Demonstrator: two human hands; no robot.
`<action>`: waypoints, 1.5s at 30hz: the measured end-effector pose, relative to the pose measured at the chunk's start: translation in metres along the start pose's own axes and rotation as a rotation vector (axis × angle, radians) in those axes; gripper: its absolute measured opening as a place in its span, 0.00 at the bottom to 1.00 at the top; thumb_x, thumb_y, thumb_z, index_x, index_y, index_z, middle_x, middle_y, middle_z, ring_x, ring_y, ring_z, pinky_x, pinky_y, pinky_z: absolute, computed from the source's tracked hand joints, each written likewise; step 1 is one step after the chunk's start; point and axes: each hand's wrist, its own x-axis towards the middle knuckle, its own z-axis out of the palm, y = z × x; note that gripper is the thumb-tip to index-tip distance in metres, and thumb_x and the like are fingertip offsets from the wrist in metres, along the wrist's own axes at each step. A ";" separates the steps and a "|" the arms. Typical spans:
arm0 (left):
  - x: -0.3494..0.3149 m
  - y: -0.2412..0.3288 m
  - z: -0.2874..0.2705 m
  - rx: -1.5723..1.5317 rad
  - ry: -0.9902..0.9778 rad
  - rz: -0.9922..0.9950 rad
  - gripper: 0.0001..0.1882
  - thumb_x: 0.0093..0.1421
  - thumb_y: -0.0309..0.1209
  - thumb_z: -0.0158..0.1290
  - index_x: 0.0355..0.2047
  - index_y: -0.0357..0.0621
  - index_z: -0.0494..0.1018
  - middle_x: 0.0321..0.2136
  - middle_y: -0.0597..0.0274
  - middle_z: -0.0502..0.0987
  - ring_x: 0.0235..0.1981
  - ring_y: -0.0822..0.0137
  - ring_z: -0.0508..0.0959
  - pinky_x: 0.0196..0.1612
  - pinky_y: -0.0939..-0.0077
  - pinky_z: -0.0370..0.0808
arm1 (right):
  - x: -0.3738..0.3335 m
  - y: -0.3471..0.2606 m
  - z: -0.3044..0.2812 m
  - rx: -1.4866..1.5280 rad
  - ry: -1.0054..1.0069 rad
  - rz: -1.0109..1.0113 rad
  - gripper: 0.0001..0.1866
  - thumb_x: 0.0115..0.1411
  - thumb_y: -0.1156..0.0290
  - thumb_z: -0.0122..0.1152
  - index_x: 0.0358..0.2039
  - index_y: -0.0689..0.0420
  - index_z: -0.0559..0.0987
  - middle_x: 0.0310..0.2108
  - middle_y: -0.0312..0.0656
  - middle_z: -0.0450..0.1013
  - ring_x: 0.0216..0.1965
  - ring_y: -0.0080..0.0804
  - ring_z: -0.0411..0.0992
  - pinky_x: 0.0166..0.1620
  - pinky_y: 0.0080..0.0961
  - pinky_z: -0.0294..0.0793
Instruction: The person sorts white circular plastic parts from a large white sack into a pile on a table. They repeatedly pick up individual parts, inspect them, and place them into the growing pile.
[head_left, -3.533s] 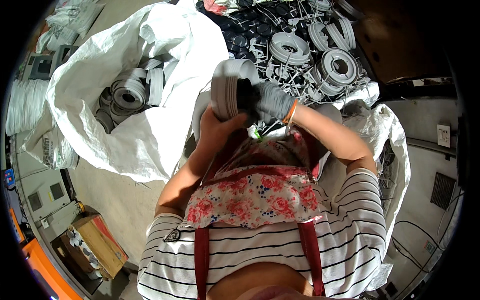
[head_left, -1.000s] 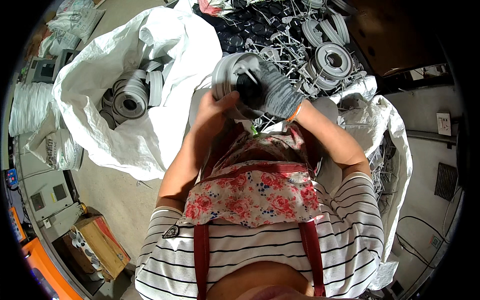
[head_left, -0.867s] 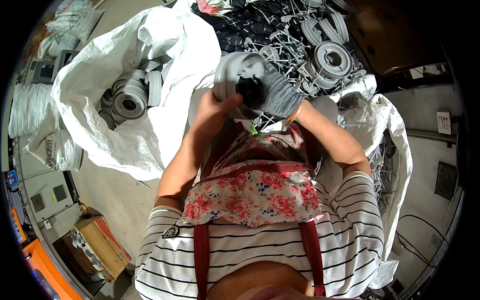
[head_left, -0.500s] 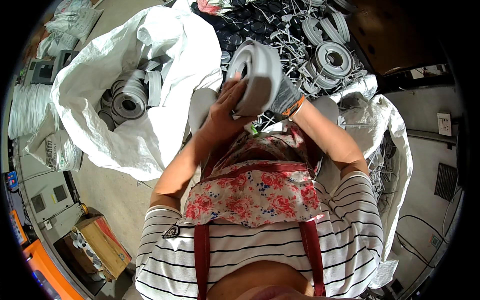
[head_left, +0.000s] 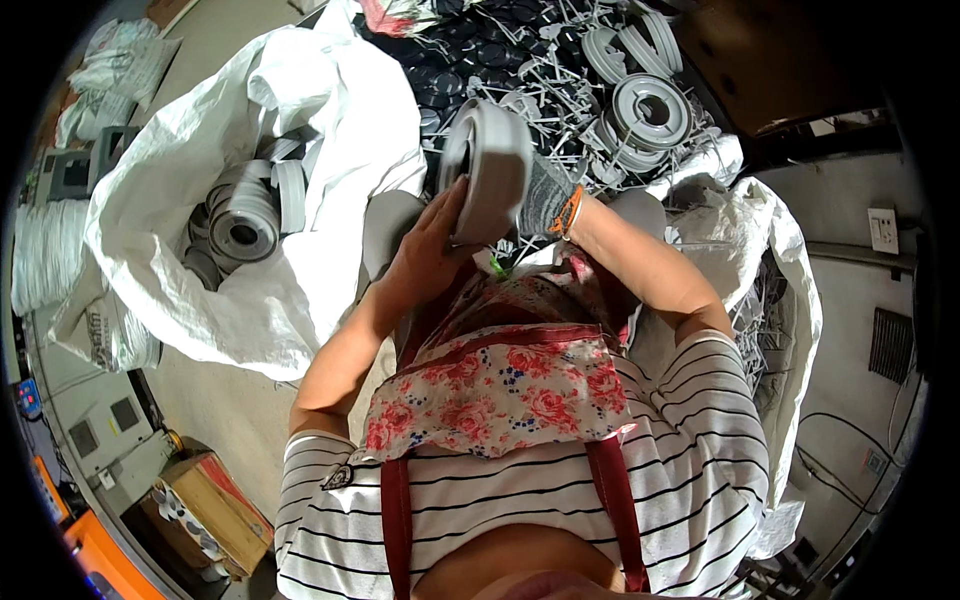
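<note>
Above my lap, a thick grey plastic ring [head_left: 497, 170] is held up on edge between my hands, slightly blurred. My bare left hand [head_left: 432, 238] grips its left side, with the fingers reaching toward the hole. My right hand [head_left: 550, 198], in a grey glove with an orange cuff, holds the right side; its fingertips are partly hidden behind the ring. Similar grey rings [head_left: 240, 225] lie inside a large white woven sack [head_left: 335, 130] to my left. More flanged grey rings [head_left: 650, 112] rest on the heap at the far right.
Beyond my hands spreads a heap of black round caps [head_left: 490, 45] and thin grey plastic sprues [head_left: 570, 125]. A second white sack [head_left: 800, 300] with sprues stands at my right, close to the wall. At the lower left are a cardboard box [head_left: 220, 510] and an orange machine [head_left: 110, 560].
The ring and both hands have shifted slightly left and down in the picture, and the ring appears turned more edge-on. The whole view has also shifted a little. Both hands keep their hold.
</note>
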 end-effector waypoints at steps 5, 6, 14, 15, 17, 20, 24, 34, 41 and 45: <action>0.001 -0.023 -0.055 0.357 0.132 -0.104 0.39 0.51 0.27 0.59 0.61 0.32 0.53 0.53 0.40 0.66 0.54 0.49 0.68 0.57 0.65 0.64 | 0.012 -0.027 -0.058 -1.196 0.186 -0.096 0.34 0.59 0.46 0.50 0.52 0.65 0.66 0.49 0.54 0.70 0.48 0.45 0.70 0.51 0.34 0.70; -0.011 -0.032 -0.072 0.407 0.380 -0.010 0.39 0.51 0.28 0.59 0.61 0.31 0.53 0.55 0.40 0.65 0.56 0.51 0.66 0.58 0.66 0.62 | 0.011 -0.037 -0.072 -1.447 0.459 -0.093 0.35 0.58 0.45 0.50 0.54 0.63 0.64 0.52 0.54 0.67 0.52 0.49 0.67 0.55 0.38 0.65; 0.013 -0.026 -0.057 0.222 0.317 -0.113 0.37 0.48 0.25 0.63 0.58 0.38 0.61 0.53 0.47 0.69 0.54 0.57 0.69 0.56 0.68 0.65 | 0.004 0.033 -0.289 -2.049 0.040 0.458 0.29 0.48 0.44 0.56 0.37 0.58 0.79 0.42 0.51 0.74 0.49 0.50 0.69 0.54 0.44 0.62; 0.017 -0.033 -0.039 0.120 0.246 0.032 0.37 0.46 0.24 0.63 0.57 0.40 0.62 0.53 0.48 0.68 0.54 0.55 0.69 0.55 0.68 0.67 | 0.006 0.036 -0.286 -2.138 -0.137 0.448 0.30 0.45 0.43 0.58 0.38 0.58 0.79 0.43 0.50 0.74 0.50 0.51 0.69 0.56 0.45 0.61; 0.021 -0.020 -0.014 0.191 0.018 -0.040 0.41 0.44 0.25 0.64 0.58 0.39 0.59 0.54 0.49 0.68 0.57 0.52 0.67 0.60 0.66 0.62 | 0.005 0.008 -0.205 -2.002 -0.264 0.364 0.26 0.45 0.48 0.60 0.34 0.59 0.80 0.38 0.51 0.75 0.45 0.47 0.71 0.51 0.39 0.67; 0.050 -0.006 0.018 0.428 -0.057 0.274 0.44 0.43 0.27 0.64 0.60 0.39 0.55 0.54 0.48 0.67 0.59 0.50 0.64 0.64 0.64 0.55 | -0.032 -0.022 -0.128 -1.759 -0.256 -0.100 0.22 0.41 0.58 0.66 0.32 0.61 0.80 0.34 0.53 0.76 0.41 0.49 0.73 0.57 0.38 0.59; 0.060 -0.019 0.031 0.295 -0.257 0.268 0.47 0.41 0.30 0.64 0.61 0.38 0.53 0.54 0.45 0.66 0.57 0.49 0.64 0.64 0.63 0.52 | -0.024 -0.054 -0.045 -1.182 -0.579 -0.114 0.30 0.42 0.55 0.69 0.44 0.59 0.75 0.39 0.52 0.74 0.40 0.50 0.72 0.52 0.34 0.68; 0.020 -0.050 -0.006 -0.563 0.061 -0.610 0.35 0.41 0.40 0.68 0.46 0.34 0.68 0.37 0.55 0.76 0.40 0.67 0.74 0.44 0.73 0.71 | 0.229 0.054 -0.055 -1.490 0.077 -0.298 0.28 0.53 0.57 0.57 0.53 0.53 0.68 0.56 0.55 0.62 0.56 0.51 0.62 0.57 0.38 0.62; 0.010 -0.048 -0.023 -0.722 0.189 -0.671 0.32 0.46 0.34 0.65 0.48 0.34 0.66 0.38 0.57 0.75 0.39 0.68 0.74 0.44 0.74 0.71 | 0.247 0.080 -0.048 -1.429 -0.100 -0.064 0.16 0.49 0.68 0.54 0.39 0.56 0.78 0.40 0.59 0.73 0.44 0.54 0.72 0.48 0.41 0.71; 0.007 -0.052 -0.021 -0.753 0.267 -0.672 0.27 0.49 0.32 0.63 0.46 0.34 0.67 0.38 0.58 0.75 0.38 0.70 0.74 0.42 0.76 0.72 | 0.187 0.047 -0.070 -1.551 -0.106 -0.175 0.14 0.50 0.67 0.55 0.38 0.54 0.77 0.35 0.57 0.72 0.39 0.54 0.70 0.42 0.43 0.70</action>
